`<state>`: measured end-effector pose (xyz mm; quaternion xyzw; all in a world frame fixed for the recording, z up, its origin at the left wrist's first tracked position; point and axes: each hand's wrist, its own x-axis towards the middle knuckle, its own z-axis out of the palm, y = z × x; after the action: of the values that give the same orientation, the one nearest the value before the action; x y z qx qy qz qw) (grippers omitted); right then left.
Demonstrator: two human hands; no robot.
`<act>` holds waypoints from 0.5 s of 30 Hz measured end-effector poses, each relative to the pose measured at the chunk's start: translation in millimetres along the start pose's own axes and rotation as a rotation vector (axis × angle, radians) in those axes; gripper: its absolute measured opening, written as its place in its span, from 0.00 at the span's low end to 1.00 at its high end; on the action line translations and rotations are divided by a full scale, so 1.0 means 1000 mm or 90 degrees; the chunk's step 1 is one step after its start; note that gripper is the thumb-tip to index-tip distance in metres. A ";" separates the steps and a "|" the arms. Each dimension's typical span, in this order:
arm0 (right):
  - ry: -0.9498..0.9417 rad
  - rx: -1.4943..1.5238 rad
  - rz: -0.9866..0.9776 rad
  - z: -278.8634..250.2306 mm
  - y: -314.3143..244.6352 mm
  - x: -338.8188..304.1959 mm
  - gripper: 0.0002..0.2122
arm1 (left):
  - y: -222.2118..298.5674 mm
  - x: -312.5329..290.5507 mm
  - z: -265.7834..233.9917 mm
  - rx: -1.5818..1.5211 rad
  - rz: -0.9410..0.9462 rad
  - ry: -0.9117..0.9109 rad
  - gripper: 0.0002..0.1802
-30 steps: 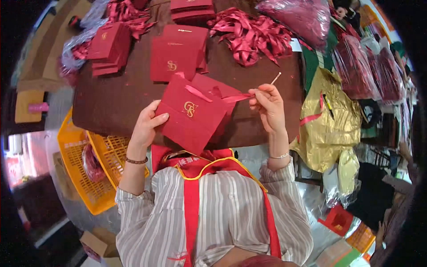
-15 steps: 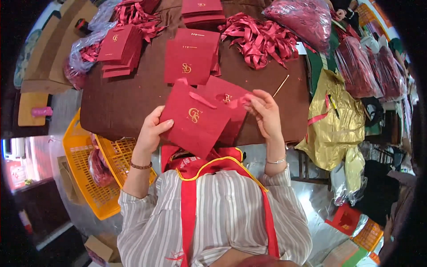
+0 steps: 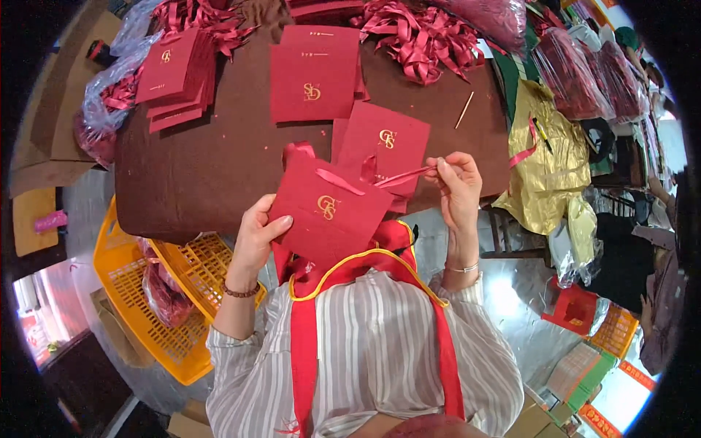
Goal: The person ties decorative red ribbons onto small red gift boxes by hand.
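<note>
While an orange basket (image 3: 135, 299) sits at lower left with a wrapped red bundle (image 3: 166, 296) inside, a stack of red bags (image 3: 162, 74) lies at upper left on the brown tablecloth (image 3: 226, 157); top bag has a gold monogram (image 3: 166, 56) plus a tiny gold line, too small to read. Left hand (image 3: 259, 230), left of centre: closed, thumb in front, fingers behind, gripping the left edge of the held red bag (image 3: 303, 237). That bag is mid-frame, tilted, big gold monogram on its face, ribbon along its upper part. Above it, a second stack (image 3: 288, 87), monogram below tiny gold print, apparently upside down. Just behind the held one, another red bag (image 3: 401, 142), same monogram, print partly covered. Right hand (image 3: 456, 186), right of centre: thumb and fingertips pinched on a pink-red ribbon (image 3: 409, 175), other fingers loosely curled; which bag it threads, can't tell. Ribbon heap (image 3: 420, 40) at top, thin stick (image 3: 464, 109) lower right of it. Right side: gold sheet (image 3: 537, 186) with a yellow-and-black pen (image 3: 542, 135).
</note>
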<state>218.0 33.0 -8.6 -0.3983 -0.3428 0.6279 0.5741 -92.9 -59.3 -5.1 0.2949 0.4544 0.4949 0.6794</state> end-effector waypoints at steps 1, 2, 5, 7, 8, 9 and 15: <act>-0.003 -0.001 0.007 0.000 -0.001 0.000 0.05 | 0.000 0.000 -0.002 -0.003 -0.002 0.007 0.19; -0.011 -0.021 0.026 0.001 -0.001 0.001 0.06 | 0.002 0.002 -0.005 0.004 0.012 0.001 0.19; -0.038 -0.102 0.065 0.007 -0.010 0.005 0.12 | 0.008 0.005 -0.015 0.003 0.061 0.035 0.20; -0.011 -0.120 0.072 0.005 -0.012 0.008 0.16 | 0.021 0.004 -0.024 -0.007 0.088 0.068 0.20; -0.018 -0.103 0.060 -0.002 -0.012 0.009 0.15 | 0.027 0.002 -0.029 -0.004 0.099 0.088 0.20; -0.014 -0.106 0.068 -0.008 -0.009 0.010 0.14 | 0.032 -0.001 -0.035 0.005 0.123 0.119 0.20; -0.032 -0.131 0.090 -0.025 -0.005 0.015 0.10 | 0.060 -0.012 -0.048 0.005 0.202 0.208 0.21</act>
<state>242.0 47.5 -17.0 -0.4624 -0.3906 0.6379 0.4762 -161.7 -53.1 30.3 0.2811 0.5083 0.6349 0.5095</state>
